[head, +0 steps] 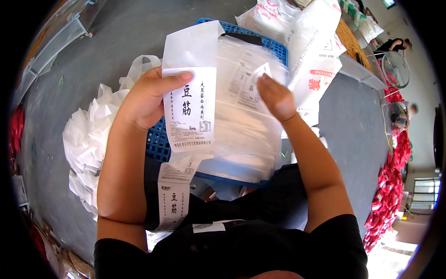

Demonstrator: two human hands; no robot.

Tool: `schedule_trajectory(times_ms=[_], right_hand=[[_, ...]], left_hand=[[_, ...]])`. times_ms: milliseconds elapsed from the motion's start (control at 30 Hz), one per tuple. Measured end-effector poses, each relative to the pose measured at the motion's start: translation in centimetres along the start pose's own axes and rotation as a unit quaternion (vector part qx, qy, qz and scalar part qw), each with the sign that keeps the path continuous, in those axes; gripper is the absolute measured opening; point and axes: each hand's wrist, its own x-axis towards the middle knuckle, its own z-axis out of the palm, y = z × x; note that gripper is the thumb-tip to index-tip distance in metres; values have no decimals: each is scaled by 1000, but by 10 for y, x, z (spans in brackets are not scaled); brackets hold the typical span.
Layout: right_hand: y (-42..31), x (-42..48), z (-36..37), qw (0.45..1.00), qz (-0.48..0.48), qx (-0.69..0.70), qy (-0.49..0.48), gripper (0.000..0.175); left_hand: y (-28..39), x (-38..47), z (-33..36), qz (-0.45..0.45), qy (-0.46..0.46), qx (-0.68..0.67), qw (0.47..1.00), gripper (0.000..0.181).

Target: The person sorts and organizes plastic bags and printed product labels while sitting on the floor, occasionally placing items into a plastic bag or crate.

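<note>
A strip of printed white labels [191,111] on backing paper is pinched between the thumb and fingers of my left hand [153,92]. Its lower part hangs down over my lap. Beside it, a stack of clear plastic bags [244,139] lies on an upturned or filled blue plastic basket [158,141]; which of the two cannot be told. My right hand [277,96], slightly blurred, is over the bags' right side, its fingers at a small white label piece [261,70]. Printed labels show on or through the top bags.
Crumpled white backing paper [90,132] heaps on the floor at the left. White printed sacks [310,69] stand behind the basket at the right. Mesh-sided racks [52,52] are at the upper left, and a tray of brown material [352,43] at the upper right. Red packages and people are farther right.
</note>
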Motion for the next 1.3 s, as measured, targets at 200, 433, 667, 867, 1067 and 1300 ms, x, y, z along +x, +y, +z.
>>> schedule_trajectory(times_ms=[200,433,667,867,1067,1300], right_hand=[[-28,-23,32,986,59,115,-104,15],[-16,-11,44,940,272,172,-116,12],[-24,-10,85,919,358,-4,-167,48],[-9,-10,91,888,364,-58,-273,65],[26,16,79,845,459,68,-264,64],[13,5,105,864,428,-15,-266,73]], left_hand=[[5,-6,-1,5,-24,-7,1000,33],[8,-9,4,14,-32,-15,999,36],[4,-5,1,6,-27,-2,1000,32],[3,-4,3,3,-16,3,1000,32],[2,-4,2,7,-14,7,1000,31],[6,-1,-9,15,-1,37,999,29]])
